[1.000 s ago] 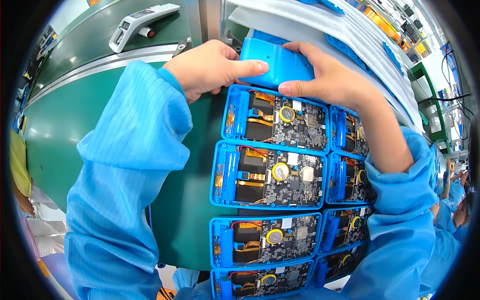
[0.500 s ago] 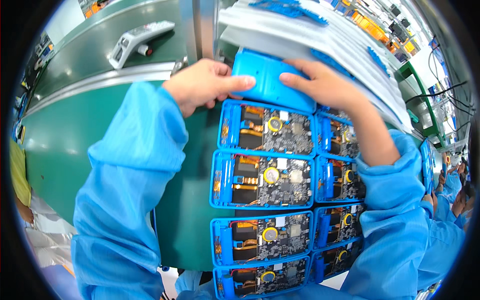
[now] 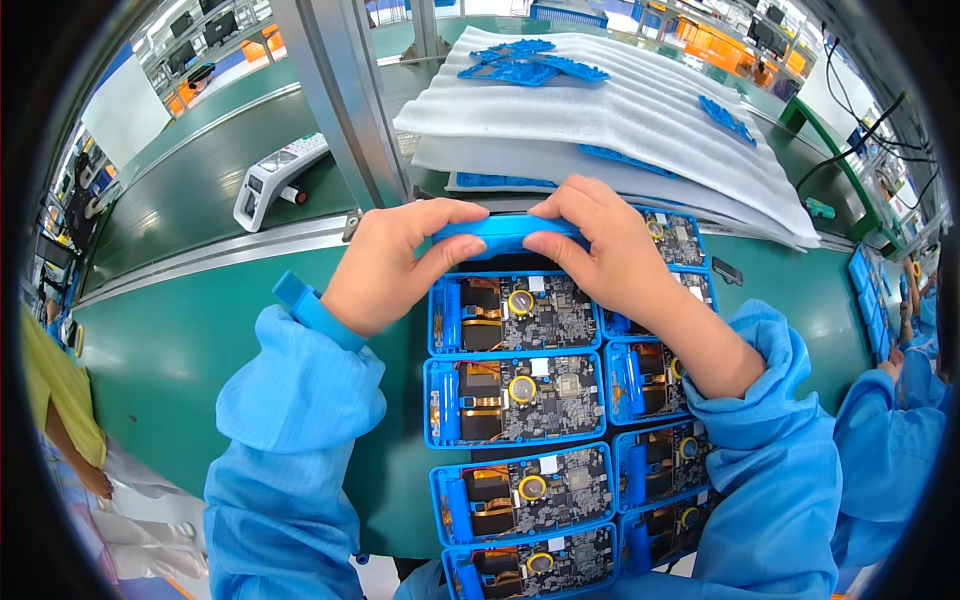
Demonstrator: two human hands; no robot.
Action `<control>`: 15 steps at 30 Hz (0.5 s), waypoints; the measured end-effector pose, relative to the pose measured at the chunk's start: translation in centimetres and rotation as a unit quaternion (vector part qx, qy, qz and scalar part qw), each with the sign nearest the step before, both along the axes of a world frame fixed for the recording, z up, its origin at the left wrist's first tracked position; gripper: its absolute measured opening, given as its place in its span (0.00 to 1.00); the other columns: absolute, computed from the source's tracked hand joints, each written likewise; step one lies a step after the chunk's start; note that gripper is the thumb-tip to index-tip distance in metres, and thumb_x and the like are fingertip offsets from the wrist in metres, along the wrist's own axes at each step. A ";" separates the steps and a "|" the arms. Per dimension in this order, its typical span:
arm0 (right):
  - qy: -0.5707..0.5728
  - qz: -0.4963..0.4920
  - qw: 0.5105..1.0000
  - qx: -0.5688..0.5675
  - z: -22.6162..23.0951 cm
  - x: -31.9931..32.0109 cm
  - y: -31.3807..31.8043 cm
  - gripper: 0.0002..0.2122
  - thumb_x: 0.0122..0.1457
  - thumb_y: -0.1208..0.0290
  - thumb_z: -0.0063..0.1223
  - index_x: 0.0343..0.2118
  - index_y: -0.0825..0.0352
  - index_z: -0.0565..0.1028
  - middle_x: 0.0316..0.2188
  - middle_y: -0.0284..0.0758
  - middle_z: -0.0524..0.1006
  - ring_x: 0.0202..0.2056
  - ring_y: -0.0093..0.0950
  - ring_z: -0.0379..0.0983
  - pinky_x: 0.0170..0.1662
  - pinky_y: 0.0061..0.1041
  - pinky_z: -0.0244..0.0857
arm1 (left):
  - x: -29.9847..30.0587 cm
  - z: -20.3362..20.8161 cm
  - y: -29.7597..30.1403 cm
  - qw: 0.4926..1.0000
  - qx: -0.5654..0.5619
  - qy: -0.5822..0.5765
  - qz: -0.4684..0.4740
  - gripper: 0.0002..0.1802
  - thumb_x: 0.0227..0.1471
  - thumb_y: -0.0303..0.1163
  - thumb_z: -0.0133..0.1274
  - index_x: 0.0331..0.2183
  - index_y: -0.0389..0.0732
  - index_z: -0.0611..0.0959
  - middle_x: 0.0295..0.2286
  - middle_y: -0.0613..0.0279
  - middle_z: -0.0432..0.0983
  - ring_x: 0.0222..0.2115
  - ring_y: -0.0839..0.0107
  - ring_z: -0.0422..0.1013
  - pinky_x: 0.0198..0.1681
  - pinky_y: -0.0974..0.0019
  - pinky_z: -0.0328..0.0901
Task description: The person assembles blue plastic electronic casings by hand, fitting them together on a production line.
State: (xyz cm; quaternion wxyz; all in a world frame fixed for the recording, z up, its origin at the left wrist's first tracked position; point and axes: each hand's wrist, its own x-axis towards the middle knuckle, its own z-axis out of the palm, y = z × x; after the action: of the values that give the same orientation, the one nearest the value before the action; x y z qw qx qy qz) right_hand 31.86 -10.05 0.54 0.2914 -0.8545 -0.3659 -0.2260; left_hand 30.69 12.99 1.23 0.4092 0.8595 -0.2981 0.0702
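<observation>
Between my two hands a blue plastic casing (image 3: 508,232) is seen nearly edge-on, above the far end of a column of open blue housings. My left hand (image 3: 400,255) pinches its left end, thumb on the near side and fingers over the top edge. My right hand (image 3: 605,240) grips the right end in the same way. Just below it, an open housing (image 3: 560,312) shows a circuit board, a yellow-ringed coin cell and a blue cylinder. Several like it lie in two columns toward me, the right column partly hidden by my right arm. A blue band (image 3: 318,315) circles my left wrist.
White foam sheets (image 3: 620,110) at the back carry blue plastic parts (image 3: 530,68). A metal post (image 3: 350,100) stands beyond my left hand. A grey-white handheld device (image 3: 275,178) lies at the far left. A small dark part (image 3: 727,270) lies right. Other people work at both sides.
The blue casing has tipped from showing its broad face to nearly edge-on. Both hands have shifted their grip to its ends. The whole view has shifted, with more of the background showing.
</observation>
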 end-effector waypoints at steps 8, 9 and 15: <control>-0.022 -0.004 1.000 0.007 -0.4 -0.3 0.2 0.10 0.49 0.63 0.57 0.28 0.64 0.72 0.26 0.35 0.69 0.31 0.37 0.67 0.33 0.34 0.61 | -0.4 -1.1 -0.6 0.993 -0.007 -0.115 0.016 0.17 0.45 0.31 0.59 0.39 0.35 0.79 0.34 0.51 0.77 0.34 0.56 0.74 0.38 0.64 0.68; -0.019 -0.012 1.000 0.007 -0.4 -0.4 0.2 0.10 0.50 0.63 0.57 0.28 0.64 0.72 0.27 0.35 0.69 0.32 0.37 0.67 0.34 0.33 0.62 | -0.4 -1.0 -0.6 0.993 -0.007 -0.117 0.012 0.17 0.45 0.31 0.59 0.39 0.35 0.79 0.34 0.51 0.77 0.34 0.56 0.74 0.38 0.64 0.68; 0.064 0.091 0.992 0.052 0.0 0.4 -2.5 0.15 0.52 0.70 0.55 0.43 0.66 0.73 0.35 0.37 0.75 0.39 0.33 0.71 0.41 0.27 0.64 | 0.2 -1.2 0.1 0.995 0.012 -0.098 -0.005 0.18 0.45 0.27 0.59 0.41 0.35 0.79 0.35 0.52 0.78 0.35 0.64 0.75 0.40 0.67 0.68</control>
State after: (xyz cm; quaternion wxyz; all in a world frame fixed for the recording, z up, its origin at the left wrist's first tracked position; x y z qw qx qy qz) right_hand 32.26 -12.56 0.57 0.3779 -0.8138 -0.4108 -0.1618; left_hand 30.90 13.07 0.07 0.3676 0.8520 -0.3418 0.1488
